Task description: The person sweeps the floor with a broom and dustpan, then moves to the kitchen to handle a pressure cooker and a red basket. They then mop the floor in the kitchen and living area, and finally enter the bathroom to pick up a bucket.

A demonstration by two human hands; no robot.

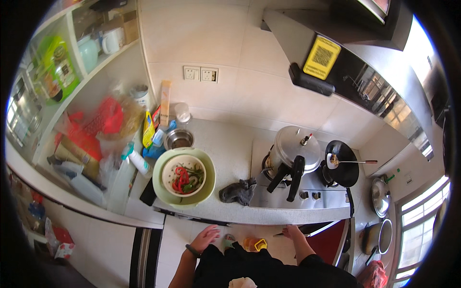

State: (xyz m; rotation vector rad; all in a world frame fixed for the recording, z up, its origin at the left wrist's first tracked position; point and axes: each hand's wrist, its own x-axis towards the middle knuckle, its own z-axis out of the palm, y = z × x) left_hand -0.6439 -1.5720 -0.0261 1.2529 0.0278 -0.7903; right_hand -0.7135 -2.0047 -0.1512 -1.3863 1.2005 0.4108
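Observation:
My left hand [206,238] hangs in front of the counter edge, fingers apart, holding nothing. My right hand [291,231] is at the counter's front edge, near a red cabinet door [326,244] that stands ajar; its fingers are partly hidden, so its grip is unclear. On the counter, a white colander [166,172] with sliced red and green peppers [184,180] rests inside a pale green basin [158,187]. Beside it lies a crumpled grey cloth [237,192]. A pressure cooker [295,144] and a black wok [347,176] with a spatula [354,162] sit on the gas stove [266,198].
A steel bowl [179,138], a spray bottle [138,160] and a glass jar [182,112] stand at the left back. A range hood [367,90] overhangs the stove. At the right are a pot lid [381,198] and a pot [376,237]. A yellow-capped bottle [260,245] is below the counter.

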